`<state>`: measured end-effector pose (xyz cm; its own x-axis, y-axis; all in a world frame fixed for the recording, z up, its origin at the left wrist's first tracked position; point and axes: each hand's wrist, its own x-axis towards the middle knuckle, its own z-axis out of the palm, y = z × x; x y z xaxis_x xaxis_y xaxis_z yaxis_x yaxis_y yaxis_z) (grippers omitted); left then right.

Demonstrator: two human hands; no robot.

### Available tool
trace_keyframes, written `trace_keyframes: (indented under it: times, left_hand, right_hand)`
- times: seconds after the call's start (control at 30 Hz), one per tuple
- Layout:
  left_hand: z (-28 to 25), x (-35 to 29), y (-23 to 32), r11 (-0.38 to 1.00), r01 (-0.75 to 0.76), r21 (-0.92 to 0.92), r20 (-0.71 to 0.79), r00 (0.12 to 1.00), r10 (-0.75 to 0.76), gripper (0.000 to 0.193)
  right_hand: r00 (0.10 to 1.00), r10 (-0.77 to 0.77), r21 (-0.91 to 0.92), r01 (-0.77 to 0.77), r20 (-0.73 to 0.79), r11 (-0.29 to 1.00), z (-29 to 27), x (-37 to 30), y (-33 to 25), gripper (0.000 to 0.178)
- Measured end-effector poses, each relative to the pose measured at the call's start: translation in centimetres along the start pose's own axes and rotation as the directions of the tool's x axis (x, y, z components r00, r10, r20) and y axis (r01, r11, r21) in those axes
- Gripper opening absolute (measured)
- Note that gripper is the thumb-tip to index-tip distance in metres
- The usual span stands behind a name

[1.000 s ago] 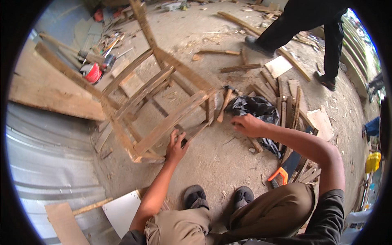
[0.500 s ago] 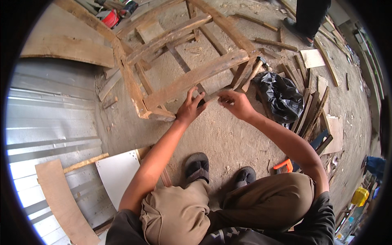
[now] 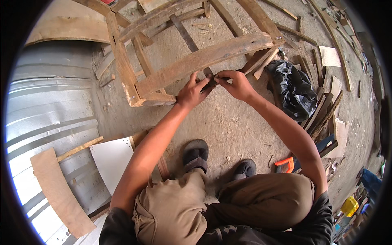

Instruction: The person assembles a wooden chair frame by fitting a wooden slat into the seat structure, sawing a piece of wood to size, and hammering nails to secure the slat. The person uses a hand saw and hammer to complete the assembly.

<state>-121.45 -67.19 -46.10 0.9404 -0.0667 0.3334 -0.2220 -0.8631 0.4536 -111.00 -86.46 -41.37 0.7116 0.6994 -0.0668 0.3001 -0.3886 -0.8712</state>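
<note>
Wooden frame (image 3: 204,59) rested just beyond both hands

The frame sat on the bare floor (image 3: 220,126), ahead of the crouching person and running past the upper edge of the view. Its nearest bar sloped up toward the right, and the hands met just below that bar. Whether any finger touched the wood could not be told.

Between the hands was a small dark piece (image 3: 209,83), largely covered by fingers, so its exact kind was unclear. The left hand (image 3: 192,93) had its grip closed around the piece, with the fingers bent and the thumb along the near side. The right hand (image 3: 239,85) had its grip clamped on the end of the same piece, thumb and forefinger pinched together.

Right of the frame lay a crumpled black plastic bag (image 3: 292,87), and just beside it a pile of scrap wood (image 3: 322,112). A saw (image 3: 285,165) with an orange handle lay near the right knee. To the left, a white board (image 3: 113,161) and a curved brown board (image 3: 61,192) lay by ridged metal sheeting (image 3: 53,118).
</note>
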Motion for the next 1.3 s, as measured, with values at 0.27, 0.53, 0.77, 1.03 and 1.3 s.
trace_keyframes:
  times: [0.27, 0.53, 0.77, 1.03, 1.3]
  left_hand:
    - [0.3, -0.3, -0.1, 1.0, -0.009, 0.017, 0.029, 1.0, 0.008, 0.042]
    - [-0.3, -0.1, 0.6, 0.999, 0.03, -0.016, 0.051, 0.998, -0.029, 0.038]
    - [-0.2, 0.0, 0.0, 0.995, 0.066, -0.07, 0.003, 0.998, -0.066, 0.034]
    - [-0.6, 0.1, 0.2, 0.998, 0.021, -0.054, -0.041, 0.999, -0.023, 0.035]
    - [-0.6, -0.1, 0.3, 0.996, 0.041, -0.085, -0.036, 0.998, -0.045, 0.039]
  right_hand:
    - [0.998, -0.041, 0.037, 0.043, -0.044, 0.998, 0.2, -0.3, 0.4, 0.021]
    - [0.996, 0.061, 0.276, -0.04, -0.067, 0.96, 0.2, 0.1, 0.7, 0.023]
    - [0.979, -0.075, 0.047, 0.085, -0.189, 0.995, 1.0, -0.2, -1.1, 0.022]
    - [0.975, -0.089, 0.017, 0.094, -0.205, 0.995, 1.2, -0.3, -1.6, 0.021]
    - [0.981, -0.137, -0.049, 0.131, -0.14, 0.99, 1.3, -0.9, -2.5, 0.02]
